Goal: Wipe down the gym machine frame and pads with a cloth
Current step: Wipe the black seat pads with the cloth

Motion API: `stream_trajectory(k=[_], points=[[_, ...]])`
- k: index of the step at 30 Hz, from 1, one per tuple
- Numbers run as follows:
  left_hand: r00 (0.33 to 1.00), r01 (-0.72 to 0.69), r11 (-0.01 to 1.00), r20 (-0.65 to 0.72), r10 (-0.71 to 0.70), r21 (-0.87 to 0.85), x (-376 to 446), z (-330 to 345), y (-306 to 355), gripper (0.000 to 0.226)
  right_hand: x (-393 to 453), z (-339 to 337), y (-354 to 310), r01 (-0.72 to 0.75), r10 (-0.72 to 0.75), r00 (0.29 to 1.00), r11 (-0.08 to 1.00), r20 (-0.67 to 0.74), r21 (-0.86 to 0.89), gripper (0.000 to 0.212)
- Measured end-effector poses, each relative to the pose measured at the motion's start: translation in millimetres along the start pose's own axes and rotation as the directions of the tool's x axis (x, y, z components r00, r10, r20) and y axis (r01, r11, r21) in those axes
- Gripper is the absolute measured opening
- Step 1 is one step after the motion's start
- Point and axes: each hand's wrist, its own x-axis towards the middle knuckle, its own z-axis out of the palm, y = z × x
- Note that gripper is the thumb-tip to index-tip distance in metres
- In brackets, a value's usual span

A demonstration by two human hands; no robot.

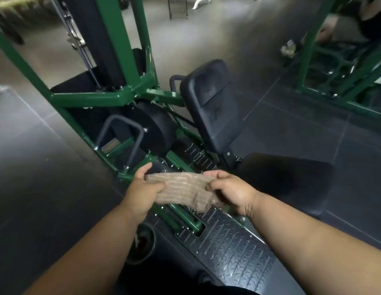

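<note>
A beige ribbed cloth [185, 191] is stretched between my two hands above the machine's base. My left hand [143, 188] pinches its left end with thumb on top. My right hand [230, 191] grips its right end, fingers curled round it. Beyond the hands stands the green gym machine frame [104, 95], with a black back pad [213, 103] tilted upright, a black roller pad [155, 128] left of it and a black seat pad [285, 182] at right.
A ridged metal foot plate [234, 250] lies below my hands. A grey handle loop [121, 137] stands at the frame's left. A second green machine [334, 67] fills the upper right. Dark tiled floor [36, 167] surrounds the machine.
</note>
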Motion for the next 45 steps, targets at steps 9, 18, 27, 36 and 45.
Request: stream_trajectory(k=[9,18,27,36,45], points=[[0.751,-0.448,0.865,0.62,0.226,0.227,-50,83,113,0.11,-87,-61,-2,0.02,-0.002,0.993,0.988,-0.119,0.151,0.033],[0.724,-0.377,0.92,0.654,0.219,0.11,-75,154,111,0.111,-130,-116,11,0.188,-0.206,0.978,0.942,0.036,0.278,0.052],[0.856,0.082,0.968,0.514,0.054,-0.238,-110,256,58,0.082,-150,-225,14,0.345,-0.361,0.928,0.927,0.095,0.148,0.056],[0.852,0.199,0.935,0.523,-0.018,-0.292,-195,380,-1,0.063,-173,-363,3,0.282,-0.255,0.875,0.96,0.412,-0.005,0.049],[0.908,0.196,0.879,0.418,0.004,-0.435,-235,379,-16,0.052,-188,-373,-16,0.382,-0.309,0.874,0.914,0.376,-0.137,0.021]])
